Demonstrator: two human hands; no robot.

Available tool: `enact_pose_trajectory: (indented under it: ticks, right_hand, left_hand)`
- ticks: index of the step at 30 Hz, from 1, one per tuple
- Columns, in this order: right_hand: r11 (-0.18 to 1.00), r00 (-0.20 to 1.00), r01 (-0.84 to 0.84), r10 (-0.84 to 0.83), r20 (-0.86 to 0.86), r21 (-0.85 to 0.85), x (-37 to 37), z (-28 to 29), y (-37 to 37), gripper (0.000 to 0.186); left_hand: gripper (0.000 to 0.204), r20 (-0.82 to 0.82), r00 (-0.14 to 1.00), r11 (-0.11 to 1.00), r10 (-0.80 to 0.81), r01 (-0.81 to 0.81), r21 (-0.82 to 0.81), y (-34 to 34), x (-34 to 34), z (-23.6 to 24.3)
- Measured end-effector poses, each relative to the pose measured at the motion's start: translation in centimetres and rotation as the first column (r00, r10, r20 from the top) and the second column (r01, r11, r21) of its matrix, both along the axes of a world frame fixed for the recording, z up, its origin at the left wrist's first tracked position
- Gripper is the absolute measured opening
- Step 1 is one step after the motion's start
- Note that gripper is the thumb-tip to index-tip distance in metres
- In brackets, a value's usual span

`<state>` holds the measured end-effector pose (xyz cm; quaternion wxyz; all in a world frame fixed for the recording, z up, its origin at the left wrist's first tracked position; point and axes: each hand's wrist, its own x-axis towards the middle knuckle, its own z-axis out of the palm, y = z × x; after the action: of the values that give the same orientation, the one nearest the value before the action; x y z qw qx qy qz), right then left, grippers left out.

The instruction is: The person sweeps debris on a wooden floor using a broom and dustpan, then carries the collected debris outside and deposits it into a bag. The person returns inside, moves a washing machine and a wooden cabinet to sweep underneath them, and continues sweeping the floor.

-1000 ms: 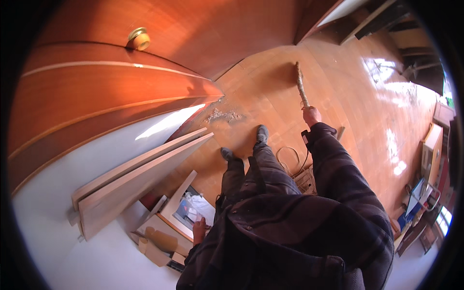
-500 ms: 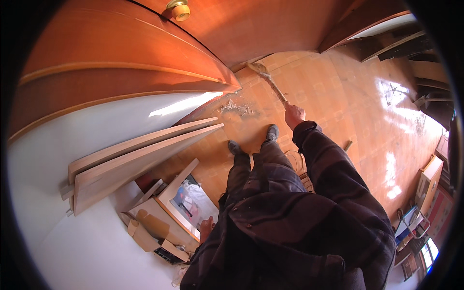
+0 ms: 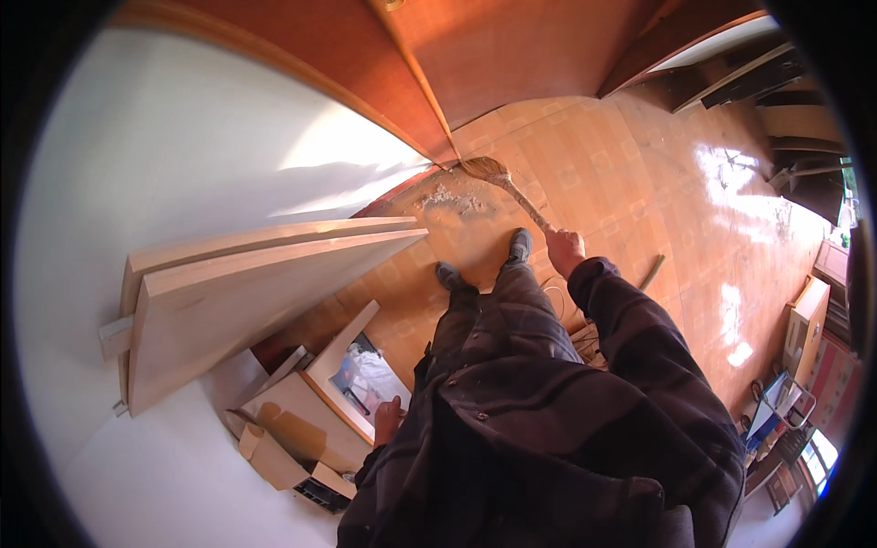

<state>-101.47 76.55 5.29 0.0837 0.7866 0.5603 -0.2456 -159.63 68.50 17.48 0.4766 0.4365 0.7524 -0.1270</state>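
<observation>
A straw broom with a light handle is gripped in my right hand, out in front of my feet. Its bristles touch down by the corner where the orange wood panelling meets the floor. Close to the bristles lies a scattered pile of pale debris and dust. Beside my left hip hangs my left hand, fingers curled, nothing visible in it. It is next to an open-topped wooden cabinet with clear plastic and a dark-handled item inside.
Two pale boards lean against the white wall on my left. An open cardboard box stands beside the cabinet. A short wooden strip lies on the floor at right. Dark furniture and a drawer unit line the far right.
The broom's bristles have come nearer, toward the debris, and my right hand has moved slightly nearer and right. The orange wooden panel at upper left covers less of the white wall.
</observation>
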Motion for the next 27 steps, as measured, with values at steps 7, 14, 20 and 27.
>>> enact_pose_trajectory:
  ticks: [7, 14, 20, 27]
  right_hand:
    - [0.967, 0.962, 0.239, -0.247, -0.114, -0.084, -7.2, 2.4, -2.8, 0.035]
    - [0.901, 0.900, 0.423, -0.430, -0.073, -0.097, -6.8, 5.7, -7.5, 0.039]
    - [0.883, 0.883, 0.469, -0.469, -0.001, -0.037, -1.2, 2.2, -5.9, 0.030]
    - [0.860, 0.857, 0.505, -0.510, -0.081, -0.073, -5.0, -1.5, -1.2, 0.036]
  left_hand:
    - [0.050, -0.032, 0.995, 0.996, -0.091, 0.091, 0.005, 3.5, -1.8, 1.5]
    - [0.045, 0.055, 0.998, 0.999, 0.037, -0.035, -0.033, 5.9, -2.7, 2.2]
    - [0.045, 0.023, 0.998, 0.998, 0.063, -0.062, -0.009, 5.4, -3.9, 2.0]
    - [0.046, 0.046, 0.996, 0.997, 0.071, -0.070, -0.016, 4.5, -5.7, 1.6]
